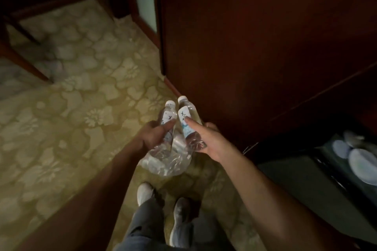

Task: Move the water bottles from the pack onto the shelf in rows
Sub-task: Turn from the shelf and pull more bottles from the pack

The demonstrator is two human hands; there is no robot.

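Each hand holds one clear water bottle with a white cap and white label. My left hand (154,133) grips the left bottle (169,115) around its body. My right hand (206,138) grips the right bottle (186,116), index finger stretched along the label. Both bottles point away from me, caps side by side. Just below them, the crumpled clear plastic pack wrap (169,161) lies on the carpet; I cannot tell whether more bottles are inside it. No shelf surface is clearly visible.
A dark red wooden cabinet (255,47) stands right of the bottles. A black low unit (318,173) with pale round objects sits at the lower right. Patterned beige carpet (71,118) covers the floor. My shoes (163,199) stand below the pack. Dark furniture legs at far left.
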